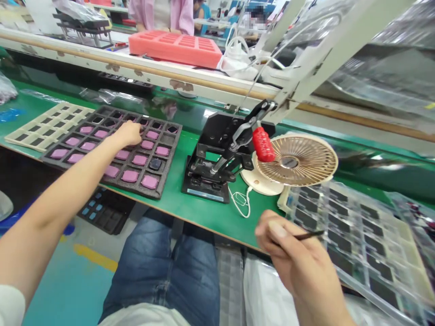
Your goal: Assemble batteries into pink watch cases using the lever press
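Observation:
My left hand reaches over the dark foam tray, its fingers bent down into a cell near the back; what they grip, if anything, is hidden. Pink pieces fill many of the tray's cells, and a few cells hold dark pieces. My right hand is raised at the front edge of the green table, its fingers closed round a thin dark stick-like tool that points right. Between the hands stands a black toggle press with a red handle.
A cream tray with dark pieces lies at the far left. Behind the press sits a round fan with a white cable. Clear plastic trays lie at right. A pink foam tray rests on the shelf; a person sits beyond it.

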Available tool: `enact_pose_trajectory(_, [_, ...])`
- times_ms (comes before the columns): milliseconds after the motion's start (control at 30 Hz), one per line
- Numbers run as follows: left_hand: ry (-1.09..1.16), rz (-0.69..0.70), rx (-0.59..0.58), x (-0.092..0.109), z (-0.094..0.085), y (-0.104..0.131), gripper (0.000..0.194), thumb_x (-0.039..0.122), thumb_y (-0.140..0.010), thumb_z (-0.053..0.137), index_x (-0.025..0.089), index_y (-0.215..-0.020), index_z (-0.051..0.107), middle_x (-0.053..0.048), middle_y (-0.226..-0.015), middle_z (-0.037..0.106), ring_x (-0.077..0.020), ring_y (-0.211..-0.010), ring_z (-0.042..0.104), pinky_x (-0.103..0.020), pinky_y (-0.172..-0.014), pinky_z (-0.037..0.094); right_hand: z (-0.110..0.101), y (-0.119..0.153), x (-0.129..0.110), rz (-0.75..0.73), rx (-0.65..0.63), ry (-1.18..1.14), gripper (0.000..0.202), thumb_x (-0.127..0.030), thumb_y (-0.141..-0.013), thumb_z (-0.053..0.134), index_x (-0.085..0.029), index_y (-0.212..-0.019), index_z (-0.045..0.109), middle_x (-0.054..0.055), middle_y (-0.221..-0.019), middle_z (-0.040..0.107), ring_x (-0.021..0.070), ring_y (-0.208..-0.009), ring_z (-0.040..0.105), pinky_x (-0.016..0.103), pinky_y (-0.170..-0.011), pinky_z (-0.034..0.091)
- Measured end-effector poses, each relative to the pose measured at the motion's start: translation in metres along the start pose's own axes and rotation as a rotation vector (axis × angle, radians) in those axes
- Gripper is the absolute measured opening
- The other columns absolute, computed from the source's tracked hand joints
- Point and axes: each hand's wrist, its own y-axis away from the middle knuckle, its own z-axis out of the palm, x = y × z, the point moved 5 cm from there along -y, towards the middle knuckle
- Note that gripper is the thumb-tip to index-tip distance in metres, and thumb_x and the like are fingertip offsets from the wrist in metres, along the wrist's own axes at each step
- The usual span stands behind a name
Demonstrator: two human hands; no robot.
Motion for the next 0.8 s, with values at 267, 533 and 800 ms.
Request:
enact_pose_trajectory(267, [0.002,0.073,-0.042,-0.017,0.017,-0.035,0.048,0.030,-0.086,0.071,0.017,-0.131,0.074,-0.012,-0.119,0.081,-0.0359,-0.119,0.069,-0.042,-0.106,0.049,0.008,0.062,0.064,0.221,0.141,-0.390,0.060,-0.071,-0.104,0.048,-0.026,-0.086,0.084,0.004,-0.064,0.053,0.0190,-0.061,0.056,0.035,-0.058,0.051])
enact_pose_trajectory(533, [0.077,0.073,0.064,-0.031,0.009,-0.028,0.051,0.034,-0.092,0.064,0.021,-0.140,0.070,-0.008,-0.116,0.081,-0.0335,-0.115,0.071,-0.043,-0.107,0.050,0.059,0.099,0.120,0.408,0.195,-0.682,0.028,-0.050,-0.091,0.083,-0.027,-0.108,0.083,0.004,-0.070,0.065,0.0194,-0.066,0.060,0.041,-0.070,0.054])
enact_pose_trajectory(800, [0.433,-0.012,0.093,-0.028,0.001,-0.038,0.026,0.017,-0.070,0.080,0.019,-0.095,0.078,-0.007,-0.095,0.081,-0.0331,-0.114,0.069,-0.048,-0.114,0.044,0.059,0.096,0.127,0.412,0.171,-0.648,0.024,-0.042,-0.090,0.085,-0.024,-0.106,0.081,0.004,-0.072,0.065,0.0217,-0.071,0.062,0.042,-0.072,0.053])
